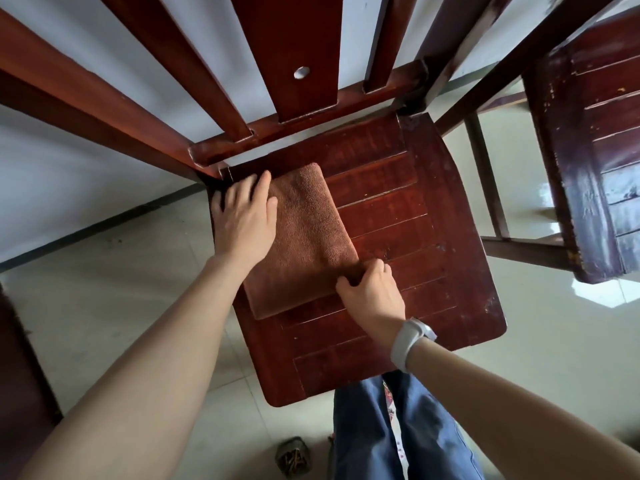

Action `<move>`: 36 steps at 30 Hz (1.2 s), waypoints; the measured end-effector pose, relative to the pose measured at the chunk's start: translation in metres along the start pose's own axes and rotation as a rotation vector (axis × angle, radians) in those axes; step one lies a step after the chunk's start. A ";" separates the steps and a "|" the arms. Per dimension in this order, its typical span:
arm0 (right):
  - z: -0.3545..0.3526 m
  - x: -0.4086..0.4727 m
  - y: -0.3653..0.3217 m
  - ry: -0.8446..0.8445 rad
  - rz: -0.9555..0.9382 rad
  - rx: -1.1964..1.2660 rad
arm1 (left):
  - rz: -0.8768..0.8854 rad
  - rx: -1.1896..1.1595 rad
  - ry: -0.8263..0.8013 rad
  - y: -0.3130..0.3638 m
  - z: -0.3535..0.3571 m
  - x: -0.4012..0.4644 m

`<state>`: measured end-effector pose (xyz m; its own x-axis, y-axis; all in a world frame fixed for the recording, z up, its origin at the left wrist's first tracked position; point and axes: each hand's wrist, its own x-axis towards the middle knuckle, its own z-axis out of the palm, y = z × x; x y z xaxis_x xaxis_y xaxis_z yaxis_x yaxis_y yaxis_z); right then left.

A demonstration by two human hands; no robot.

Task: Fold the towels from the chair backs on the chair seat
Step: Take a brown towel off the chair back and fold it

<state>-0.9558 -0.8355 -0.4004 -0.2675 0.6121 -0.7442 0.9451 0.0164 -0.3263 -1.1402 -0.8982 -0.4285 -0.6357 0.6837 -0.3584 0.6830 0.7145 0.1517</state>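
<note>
Brown towel [304, 237] lies folded on the chair seat [415, 220], on the seat's left half, its far end close to the backrest. Left hand [242, 220] rests flat on the towel's left edge, fingers straight, holding nothing, just pressing. Right hand [372, 289] has its fingers curled at the towel's near right corner; the grip looks like a pinch on the cloth edge.

Risks, as I judge them: the towel's left side sits right at the seat edge under the left palm, so a sideways push could slide it off onto the floor [114, 306]. If the right hand lifts its corner for another fold while the left lets up, the layers may shift and the fold come out skewed. The slatted seat has grooves, and the cloth could snag or drag rather than slide evenly.

Surface: dark red wooden seat, worn and scratched, paint chipped at the right edge. Backrest slats [304, 46] rise behind it. A second chair [588, 150] of the same sort stands near on the right. Pale glossy tiles with window glare, white wall with a dark skirting. White wristband [410, 341] on the right wrist, blue trousers [398, 427], a shoe [292, 457] below.
</note>
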 end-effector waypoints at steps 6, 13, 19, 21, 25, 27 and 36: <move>-0.062 0.031 0.006 0.184 -0.005 0.378 | -0.271 -0.325 -0.058 0.020 -0.004 -0.031; -0.060 0.045 0.018 0.171 0.078 0.330 | -0.424 -0.608 0.010 0.038 0.005 -0.041; -0.043 0.044 0.008 0.061 0.242 0.596 | -0.540 -0.750 -0.110 0.038 -0.003 -0.020; -0.044 0.040 0.006 0.036 0.242 0.689 | -0.574 -0.818 -0.180 0.037 -0.007 -0.017; -0.058 0.024 0.015 0.014 0.094 0.679 | -0.559 -0.953 -0.297 0.042 -0.027 -0.030; -0.069 0.011 0.025 0.015 0.010 0.607 | -0.547 -0.963 -0.309 0.053 -0.041 -0.044; -0.177 -0.079 0.081 0.150 -0.096 0.634 | -0.334 -0.839 -0.101 0.165 -0.126 -0.136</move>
<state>-0.8250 -0.7421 -0.2648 -0.2726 0.7354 -0.6204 0.6127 -0.3644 -0.7013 -0.9864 -0.8539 -0.2388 -0.6921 0.4335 -0.5772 -0.0426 0.7737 0.6322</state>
